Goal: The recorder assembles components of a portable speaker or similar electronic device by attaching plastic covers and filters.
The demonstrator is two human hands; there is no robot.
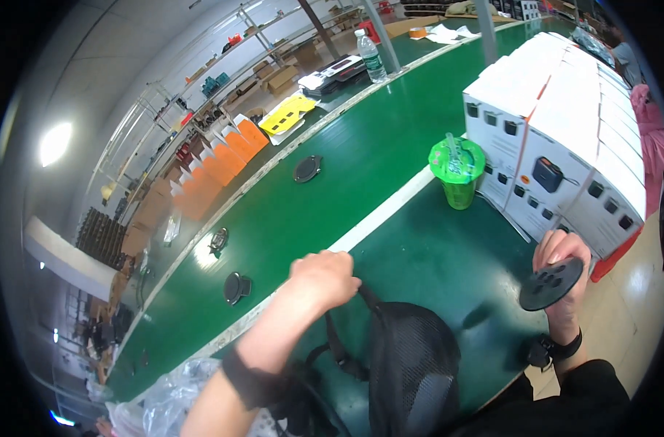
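Observation:
My left hand (323, 280) is closed around the end of a black strap (369, 297), which runs to a black mesh bag (413, 364) on the near edge of the green table. In my right hand (563, 255) is a flat black oval disc (552, 284) with several round marks or holes on its face. The disc is held up over the right side of the table, tilted, with its shadow falling on the surface. The fingertips of my left hand are turned away, so the grip itself is partly hidden.
A green cup with a straw (457, 171) stands beside stacked white boxes (558, 138) at the right. On the green conveyor belt (376, 138) lie a few dark round parts (308, 169). Orange boxes (223, 162) and a water bottle (370, 57) line its far side. Clear plastic (175, 393) lies lower left.

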